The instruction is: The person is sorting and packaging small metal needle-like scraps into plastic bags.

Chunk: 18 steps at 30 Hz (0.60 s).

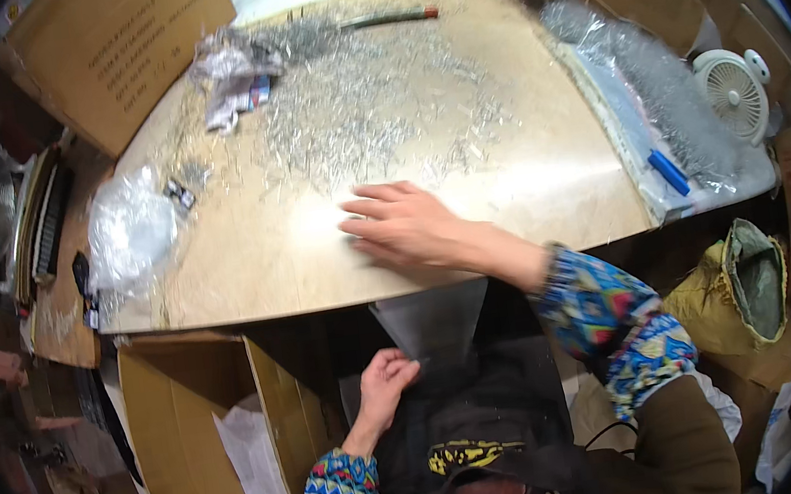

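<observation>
Small thin silvery metal pieces [350, 114] lie scattered in a wide heap over the wooden tabletop [248, 255]. My right hand [413, 228] is low over the table just on the near side of this heap, palm down. Its fingers are stretched out, slightly blurred, and nothing shows in them. Below the table's front edge hangs a translucent whitish plastic bag [432, 319], its upper part tucked against the edge. With bent fingers, my left hand [388, 386] pinches at the bag's lower left side. The fingertips' exact grip is too small to make out.
A large carton [121, 58] stands at the back left, by a crumpled cloth [231, 75]. Clear plastic bags [132, 230] lie left. A blue marker [669, 172] and white fan [732, 95] are right. Below are an open carton [197, 439] and yellow sack [718, 301].
</observation>
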Each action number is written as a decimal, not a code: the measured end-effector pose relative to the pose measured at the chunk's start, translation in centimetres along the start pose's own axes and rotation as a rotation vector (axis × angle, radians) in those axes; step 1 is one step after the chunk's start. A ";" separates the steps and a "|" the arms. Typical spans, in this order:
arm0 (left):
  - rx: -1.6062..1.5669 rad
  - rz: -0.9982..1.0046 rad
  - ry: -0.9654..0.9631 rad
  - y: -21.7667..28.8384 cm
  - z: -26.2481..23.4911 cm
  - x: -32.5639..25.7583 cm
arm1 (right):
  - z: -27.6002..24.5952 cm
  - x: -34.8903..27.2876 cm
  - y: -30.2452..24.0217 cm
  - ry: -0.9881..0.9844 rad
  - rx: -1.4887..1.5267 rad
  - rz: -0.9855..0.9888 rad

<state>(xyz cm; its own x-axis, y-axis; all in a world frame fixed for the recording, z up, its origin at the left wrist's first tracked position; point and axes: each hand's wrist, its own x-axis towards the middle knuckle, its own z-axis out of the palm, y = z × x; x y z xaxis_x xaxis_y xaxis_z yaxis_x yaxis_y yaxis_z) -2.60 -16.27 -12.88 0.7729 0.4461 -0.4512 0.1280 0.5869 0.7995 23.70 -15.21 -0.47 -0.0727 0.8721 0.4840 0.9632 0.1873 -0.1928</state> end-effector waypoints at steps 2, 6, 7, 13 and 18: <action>-0.044 -0.028 -0.027 0.2 0.4 -0.3 | 1.3 2.1 1.9 0.129 -0.223 -0.084; -0.179 -0.083 -0.034 0.3 0.5 -0.5 | 1.6 0.8 2.3 -0.142 -0.237 0.139; -0.226 -0.131 -0.038 0.1 0.1 -0.7 | 1.4 -0.6 2.0 -0.077 -0.205 0.113; -0.430 -0.177 -0.134 0.3 0.9 -0.3 | -1.9 -5.0 3.0 0.017 0.071 0.259; -0.609 -0.311 -0.292 -3.1 -0.7 0.1 | -3.2 -5.7 4.5 0.270 0.465 0.559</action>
<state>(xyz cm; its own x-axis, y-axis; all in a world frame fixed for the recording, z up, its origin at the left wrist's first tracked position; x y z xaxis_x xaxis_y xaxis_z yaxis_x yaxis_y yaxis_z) -3.35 -17.57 -15.68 0.9019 0.0499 -0.4291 0.0666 0.9654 0.2521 29.27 -20.80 -1.39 0.5153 0.7636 0.3891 0.6265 -0.0259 -0.7790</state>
